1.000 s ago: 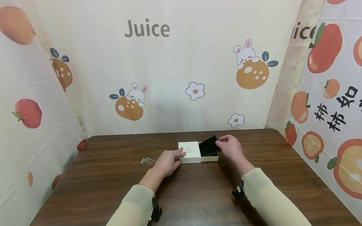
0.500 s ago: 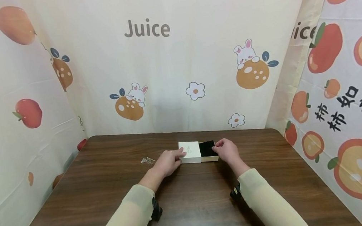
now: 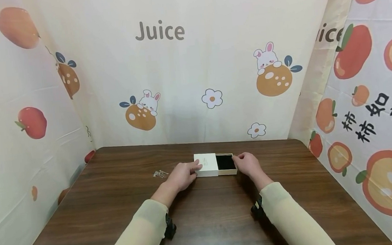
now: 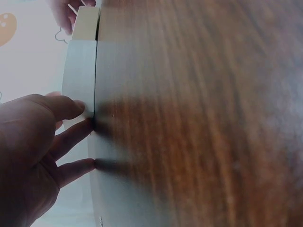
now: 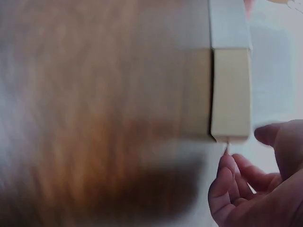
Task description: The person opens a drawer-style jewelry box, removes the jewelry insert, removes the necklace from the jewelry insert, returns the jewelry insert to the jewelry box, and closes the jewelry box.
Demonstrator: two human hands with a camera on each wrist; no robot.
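A small white slide-out box [image 3: 206, 165] lies on the table, its cream drawer [image 3: 227, 172] pulled out to the right. Inside the drawer a black pad [image 3: 225, 162] lies flat. My left hand [image 3: 181, 176] holds the white sleeve at its left end; in the left wrist view the thumb and fingers lie along the sleeve [image 4: 79, 75]. At the drawer's right end is my right hand [image 3: 248, 165], and in the right wrist view its fingers [image 5: 226, 172] are against the end wall, with the thumb near the top edge. A silvery chain [image 3: 160, 174] lies heaped left of the box.
The dark wood-grain table [image 3: 204, 215] extends all around the box. Behind it hangs a cream curtain [image 3: 177, 73] printed with fruit and rabbits, and similar cloths hang at both sides.
The black pad, tilted up in my right hand a second ago, has gone down flat into the drawer. My right hand has lowered to the drawer's end; my left hand has stayed put.
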